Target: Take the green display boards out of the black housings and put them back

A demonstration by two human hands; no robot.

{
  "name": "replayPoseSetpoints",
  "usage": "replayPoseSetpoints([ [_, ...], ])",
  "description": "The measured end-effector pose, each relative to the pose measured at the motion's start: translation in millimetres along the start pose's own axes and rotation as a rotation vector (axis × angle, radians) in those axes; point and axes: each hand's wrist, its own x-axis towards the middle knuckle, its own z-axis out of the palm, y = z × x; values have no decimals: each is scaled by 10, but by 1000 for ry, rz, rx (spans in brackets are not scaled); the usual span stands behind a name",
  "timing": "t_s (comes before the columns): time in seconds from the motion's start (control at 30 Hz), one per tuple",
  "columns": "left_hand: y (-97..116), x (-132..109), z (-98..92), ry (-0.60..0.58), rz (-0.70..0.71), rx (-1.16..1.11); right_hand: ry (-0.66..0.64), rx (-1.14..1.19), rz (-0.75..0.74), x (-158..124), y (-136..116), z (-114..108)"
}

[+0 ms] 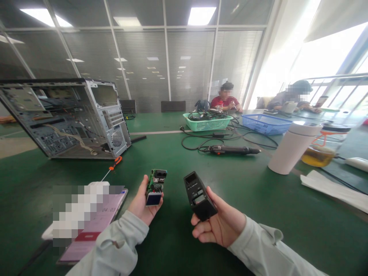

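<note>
On the green bench [290,218], at far left, stands an open computer tower [66,119] with its side panel off, showing a bare metal chassis and loose cables. An orange-handled screwdriver [114,164] lies just beside its lower corner, and nearer sits a phone [94,226] with a pink screen, partly blurred out.

The left hand [143,203] grips a small green circuit board [155,183] between thumb and fingers, raised above the bench. The board carries a black connector block at its top and a small dark blue display [153,199] at its lower end. Just to its right, the right hand [218,222] holds a matte black plastic casing [199,195] in curled fingers. The casing is angular, with rectangular openings in its face, and does not touch the board.

Beyond them lie a green basket [207,122] of cables, a black corded tool [232,150] and a blue basket [266,124]. Further right are a white tumbler [293,147], a glass jar [319,153] of amber liquid and white paper [330,189]. Two seated people [225,97] work at the far end.
</note>
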Motion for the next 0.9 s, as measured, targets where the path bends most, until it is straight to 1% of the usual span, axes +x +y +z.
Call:
replayPoseSetpoints([
  [0.03, -2, 0, 4, 9, -1, 4, -2, -24, -15, 13, 15, -14],
  [0.1, -6, 3, 10, 25, 1, 16, 35, -116, -119, 46, 53, -46],
  [0.17, -10, 14, 11, 30, 9, 24, 120, -302, -329, 71, 93, -66],
  [0.23, -15, 30, 6, 21, 13, 27, 252, -581, -574, 68, 120, -62],
  [0.3, -18, 44, -5, 9, 14, 22, 390, -926, -780, 34, 125, -33],
  [0.37, -18, 50, -14, 7, 14, 10, 505, -1245, -939, -15, 113, 9],
  [0.4, -16, 50, -17, 10, 14, 4, 548, -1367, -1009, -36, 106, 30],
  [0.47, -13, 43, -17, 21, 17, -2, 620, -1516, -1115, -62, 99, 61],
  [0.5, -11, 38, -14, 28, 19, -1, 658, -1551, -1143, -66, 100, 70],
  [0.57, -8, 27, -7, 42, 22, 6, 705, -1569, -1152, -65, 107, 73],
  [0.67, -9, 13, 2, 59, 26, 13, 686, -1523, -1102, -89, 105, 19],
  [0.73, -12, 9, 4, 59, 32, 9, 691, -1509, -1053, -159, 82, -89],
  [0.8, -15, 8, 2, 49, 33, -1, 770, -1513, -1005, -300, 47, -293],
  [0.87, -17, 9, -3, 37, 31, -13, 933, -1490, -938, -533, 13, -610],
  [0.9, -18, 10, -4, 33, 30, -19, 1050, -1455, -896, -687, 3, -807],
])
